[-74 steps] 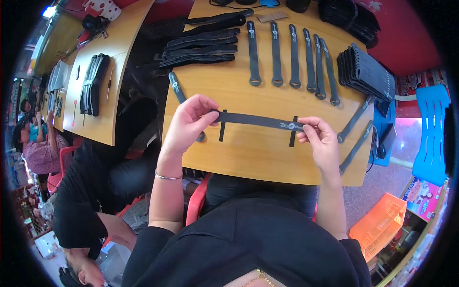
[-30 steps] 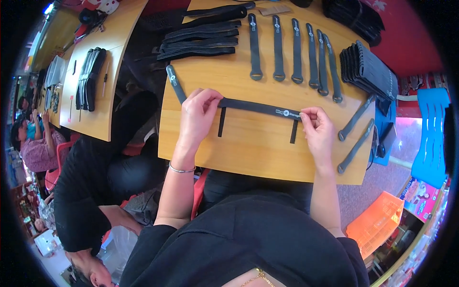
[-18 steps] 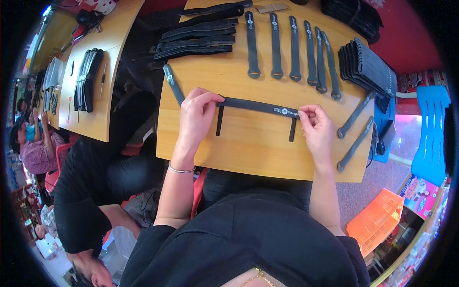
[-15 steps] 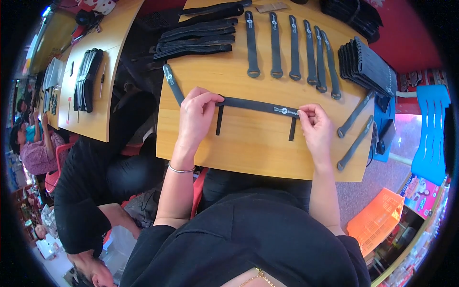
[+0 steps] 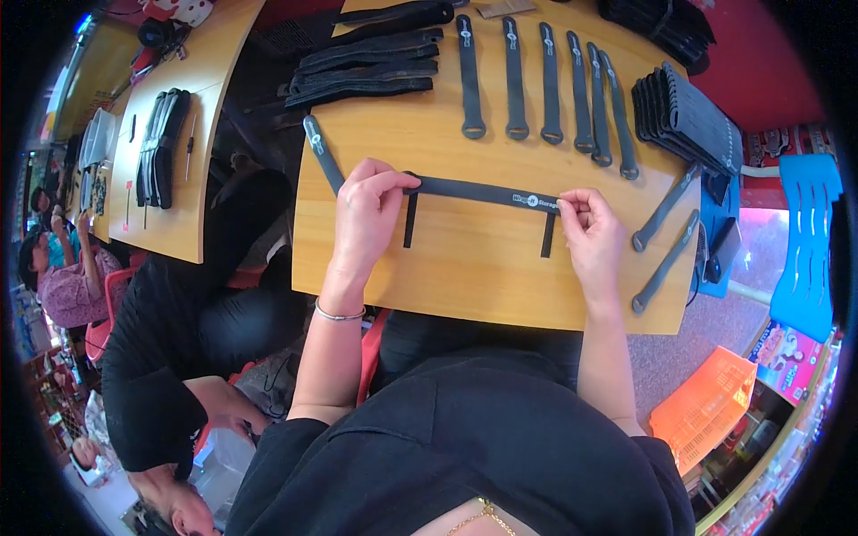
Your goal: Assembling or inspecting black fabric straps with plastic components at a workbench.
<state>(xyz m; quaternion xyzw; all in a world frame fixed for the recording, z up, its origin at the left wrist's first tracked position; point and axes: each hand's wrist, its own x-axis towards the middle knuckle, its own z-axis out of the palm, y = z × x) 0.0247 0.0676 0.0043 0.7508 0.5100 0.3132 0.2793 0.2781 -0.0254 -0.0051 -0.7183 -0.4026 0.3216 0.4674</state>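
Note:
A dark grey hook-and-loop strap (image 5: 474, 191) with a pale printed mark stretches almost straight between my hands over the wooden table (image 5: 429, 290). My left hand (image 5: 368, 210) pinches its left end. At the other end, beside the print, the thumb and fingers of my right hand (image 5: 590, 230) are closed on it. Two short black strips (image 5: 410, 221) lie on the tabletop below the strap, one near each hand. Another strap (image 5: 323, 154) slants at the table's left edge, partly behind my left hand. Two more, including a looped-end strap (image 5: 666, 261), lie right of my right hand.
Several straps (image 5: 516, 85) lie in a row at the far side. Black strap bundles (image 5: 362, 76) lie far left; a folded stack (image 5: 684, 121) sits far right. An orange crate (image 5: 703, 406) and a blue plastic chair (image 5: 804, 250) are to the right. Someone in black (image 5: 152, 384) bends over at my left.
Both hands keep their pinch on the strap, which has barely moved. The whole view has shifted very slightly.

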